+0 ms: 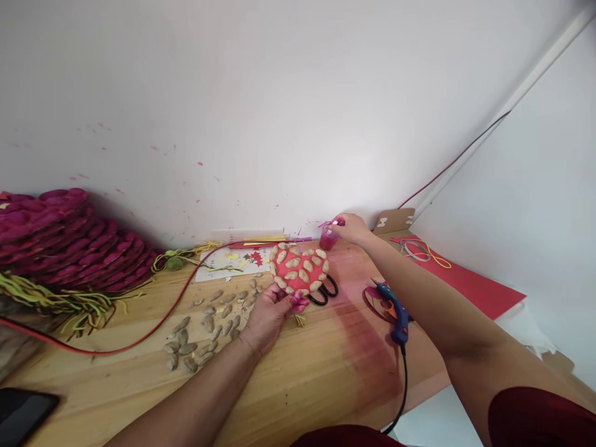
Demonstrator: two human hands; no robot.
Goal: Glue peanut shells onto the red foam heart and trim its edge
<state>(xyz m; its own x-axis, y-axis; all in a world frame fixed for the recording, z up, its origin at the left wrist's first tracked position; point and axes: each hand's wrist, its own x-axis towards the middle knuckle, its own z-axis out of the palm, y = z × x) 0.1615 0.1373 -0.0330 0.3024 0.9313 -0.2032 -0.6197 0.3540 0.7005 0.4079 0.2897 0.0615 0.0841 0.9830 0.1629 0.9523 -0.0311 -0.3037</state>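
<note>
My left hand (272, 311) grips the lower tip of a red heart (298, 271) covered with unshelled peanuts, tilted up above the wooden table. Magenta paint stains its fingertips. My right hand (350, 228) reaches to the wall side, fingers pinched at the top of a small clear cup (328, 238) of magenta liquid. What exactly the fingers hold there is too small to tell. Black-handled scissors (325, 292) lie partly hidden behind the heart. Loose peanuts (209, 323) are scattered left of my left hand.
A blue glue gun (397, 313) lies under my right forearm, its cord running off the front edge. Stacked magenta pieces (69, 242) with yarn stand at the left. A red cable (172, 310) crosses the table. Red sheets (470, 279) lie right; a phone (25, 413) is front left.
</note>
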